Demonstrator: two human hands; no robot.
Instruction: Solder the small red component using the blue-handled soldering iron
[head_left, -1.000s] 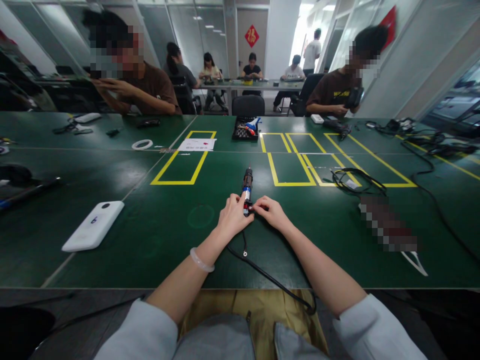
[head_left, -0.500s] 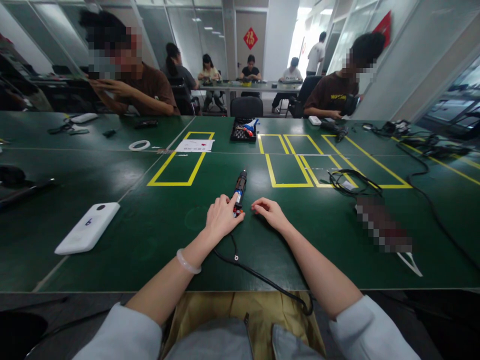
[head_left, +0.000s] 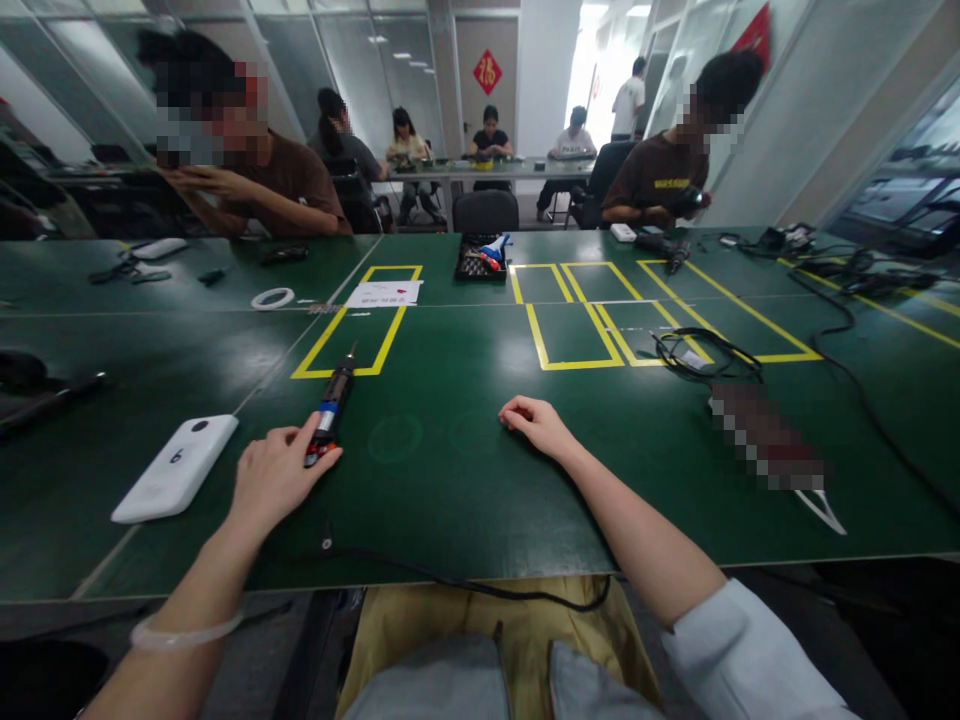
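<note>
My left hand (head_left: 279, 470) is closed around the rear end of an electric screwdriver (head_left: 330, 405), thumb on one side and fingers on the other. The screwdriver lies low over the green table, its bit pointing away toward a yellow taped outline. A black cord (head_left: 480, 592) with a small metal ring near my left wrist droops along the table's front edge. To the left of that hand lies a white phone-shaped device (head_left: 177, 468) marked with a digit. My right hand (head_left: 541, 425) rests on the table with curled fingers and nothing visible in them.
Yellow tape outlines (head_left: 577, 365) mark the green table. Farther back are a black tray (head_left: 480, 268) with coloured items, a paper sheet (head_left: 384, 293) and a tape roll (head_left: 273, 299). Coiled cable (head_left: 705, 350) and a blurred dark object (head_left: 765, 440) lie right. Several people sit beyond.
My left hand has moved left with the electric screwdriver, from the table's middle to beside the white device. The cord has shifted left with it. My right hand stays nearly in place.
</note>
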